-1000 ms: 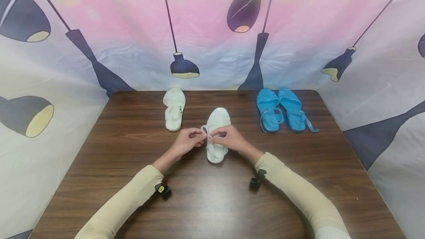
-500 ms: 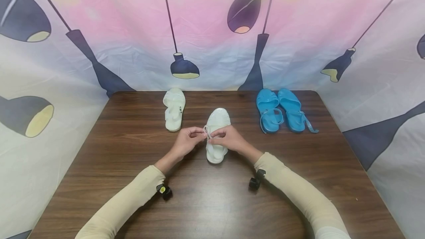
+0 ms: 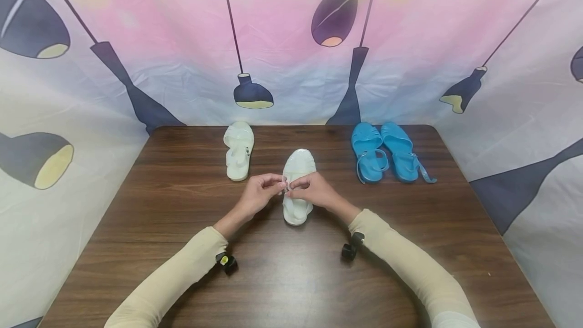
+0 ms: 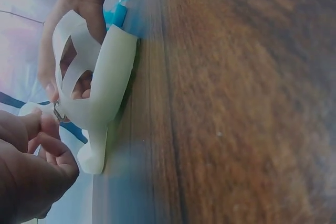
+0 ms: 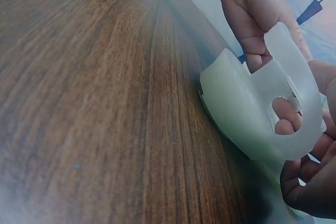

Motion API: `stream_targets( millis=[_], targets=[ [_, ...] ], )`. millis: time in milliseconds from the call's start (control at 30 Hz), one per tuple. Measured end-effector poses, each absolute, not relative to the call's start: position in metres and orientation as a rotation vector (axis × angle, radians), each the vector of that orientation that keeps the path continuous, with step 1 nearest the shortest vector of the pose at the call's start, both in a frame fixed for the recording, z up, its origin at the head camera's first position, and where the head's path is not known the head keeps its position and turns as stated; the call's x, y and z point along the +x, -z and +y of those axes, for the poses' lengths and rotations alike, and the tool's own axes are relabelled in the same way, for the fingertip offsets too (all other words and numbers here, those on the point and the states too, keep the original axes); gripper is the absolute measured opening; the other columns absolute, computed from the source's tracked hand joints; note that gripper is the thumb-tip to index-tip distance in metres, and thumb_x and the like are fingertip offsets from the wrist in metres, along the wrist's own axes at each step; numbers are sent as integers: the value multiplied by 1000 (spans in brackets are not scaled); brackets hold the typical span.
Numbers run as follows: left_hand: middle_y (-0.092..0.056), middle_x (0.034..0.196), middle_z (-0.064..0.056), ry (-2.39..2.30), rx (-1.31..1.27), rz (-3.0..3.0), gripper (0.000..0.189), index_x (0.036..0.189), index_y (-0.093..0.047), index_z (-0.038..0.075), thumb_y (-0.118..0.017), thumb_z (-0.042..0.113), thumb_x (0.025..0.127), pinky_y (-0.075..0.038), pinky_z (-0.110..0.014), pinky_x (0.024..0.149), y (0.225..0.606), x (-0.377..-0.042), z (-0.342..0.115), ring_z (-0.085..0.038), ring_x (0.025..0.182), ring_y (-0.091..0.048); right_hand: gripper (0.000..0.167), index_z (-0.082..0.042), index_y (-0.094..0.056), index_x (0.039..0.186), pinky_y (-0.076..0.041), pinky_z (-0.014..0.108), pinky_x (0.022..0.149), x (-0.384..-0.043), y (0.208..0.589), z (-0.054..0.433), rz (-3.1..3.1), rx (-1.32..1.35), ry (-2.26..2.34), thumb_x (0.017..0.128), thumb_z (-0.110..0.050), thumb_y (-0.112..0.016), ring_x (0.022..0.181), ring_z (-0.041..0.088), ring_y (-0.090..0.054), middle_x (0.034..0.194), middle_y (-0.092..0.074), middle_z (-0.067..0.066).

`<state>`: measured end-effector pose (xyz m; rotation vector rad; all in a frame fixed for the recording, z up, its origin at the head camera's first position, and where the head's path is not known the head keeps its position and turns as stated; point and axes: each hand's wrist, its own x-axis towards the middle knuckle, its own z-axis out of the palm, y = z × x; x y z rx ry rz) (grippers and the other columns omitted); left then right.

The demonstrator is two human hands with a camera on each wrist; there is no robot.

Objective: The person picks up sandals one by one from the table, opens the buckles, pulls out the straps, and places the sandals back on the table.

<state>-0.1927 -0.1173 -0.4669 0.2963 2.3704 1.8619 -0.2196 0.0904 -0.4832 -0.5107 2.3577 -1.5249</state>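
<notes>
A white sandal (image 3: 298, 163) lies sole down in the middle of the table, toe pointing away. My left hand (image 3: 258, 196) is at its left side, thumb and fingertips pinching the ankle strap (image 4: 29, 109) beside a small metal buckle (image 4: 59, 112). Across the sandal reaches my right hand (image 3: 316, 191), its thumb and fingers pinching the strap at the buckle from the other side. In the right wrist view the sandal's heel (image 5: 231, 98) faces the camera, and some of my right hand's (image 5: 315, 182) fingers show through the strap opening. Fingers hide most of the strap end.
A second white sandal (image 3: 239, 151) lies behind, to the left, near the back edge. At the back right stand two blue sandals (image 3: 368, 140) side by side, straps loose. The brown wooden table (image 3: 291, 277) meets a printed cloth backdrop (image 3: 291, 39).
The strap loop standing up between my hands has shrunk and no longer shows. My left hand has shifted slightly right toward the buckle; my right hand has stayed in place.
</notes>
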Motion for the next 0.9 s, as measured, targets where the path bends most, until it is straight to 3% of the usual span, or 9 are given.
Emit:
stream_targets(
  millis=[200,333,433,600,733,900],
  targets=[
    [-73,98,-13,-1913,267,2376,22,116,-72,-4,-66,11,101,-53,-26,68,463,-199,-116,-15,75,-63,28,-5,-80,101,-59,28,74,-217,480,91,2361,-522,1534,84,-27,-82,86,12,-71,96,-79,5],
    [-72,96,-21,-1885,310,2455,23,114,-72,-6,-66,12,101,-54,-25,66,454,-203,-119,-30,79,-66,26,-6,-81,101,-58,26,76,-215,482,89,2382,-542,1521,85,-27,-82,89,10,-70,96,-79,2],
    [-72,101,-26,-1822,356,2486,25,114,-73,-5,-68,14,100,-58,-32,70,449,-202,-126,-40,84,-67,26,-6,-81,102,-58,26,78,-214,483,89,2395,-549,1516,85,-26,-82,92,10,-71,98,-79,2],
    [-73,99,-28,-1779,372,2536,25,113,-74,-2,-72,17,98,-59,-40,71,449,-197,-142,-36,83,-69,27,-6,-80,103,-58,27,78,-214,482,90,2385,-548,1511,85,-26,-82,95,14,-72,100,-79,4],
    [-74,95,-26,-1720,351,2579,24,112,-74,-2,-73,17,97,-56,-31,68,449,-191,-155,-38,84,-70,27,-9,-81,103,-58,28,76,-215,481,92,2385,-554,1503,85,-29,-83,91,13,-72,98,-79,3],
    [-75,88,-18,-1550,328,2579,21,108,-74,-2,-75,13,95,-52,-28,55,452,-182,-168,-36,72,-67,27,-12,-81,102,-57,28,75,-216,482,92,2381,-556,1514,86,-33,-82,88,12,-71,95,-78,1]
  ],
)
